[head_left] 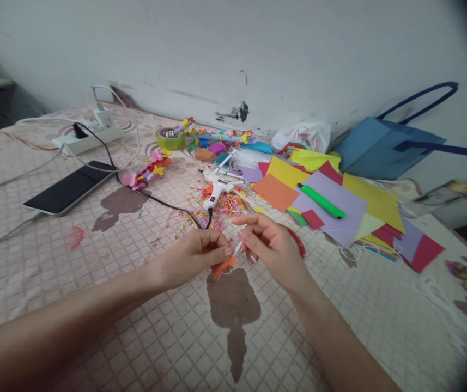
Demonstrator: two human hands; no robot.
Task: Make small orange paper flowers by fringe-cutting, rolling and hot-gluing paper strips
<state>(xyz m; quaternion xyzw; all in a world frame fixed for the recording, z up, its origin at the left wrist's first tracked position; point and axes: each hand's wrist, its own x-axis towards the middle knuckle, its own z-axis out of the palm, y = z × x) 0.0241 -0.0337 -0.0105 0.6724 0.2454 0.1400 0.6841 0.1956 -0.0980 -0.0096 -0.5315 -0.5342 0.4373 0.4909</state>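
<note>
Just in front of the glue gun point(218, 191), my two hands meet over the patterned cloth. My left hand point(204, 251) pinches a small orange paper piece point(224, 267), which hangs below its thumb and fingers. Between the hands runs a thin white string point(238, 248). My right hand point(264, 242) holds that string between thumb and index finger, with its other fingers curled. A red curved handle point(296, 242) shows partly behind my right hand. Colourful paper shreds point(233, 206) lie around the glue gun.
Coloured paper sheets point(331, 204) with a green marker point(322, 201) lie to the right, before a blue bag point(384, 147). At the left are a phone point(70, 188), a power strip point(88, 139) and cables. Green tape point(170, 139) and a flower garland point(147, 171) sit further back.
</note>
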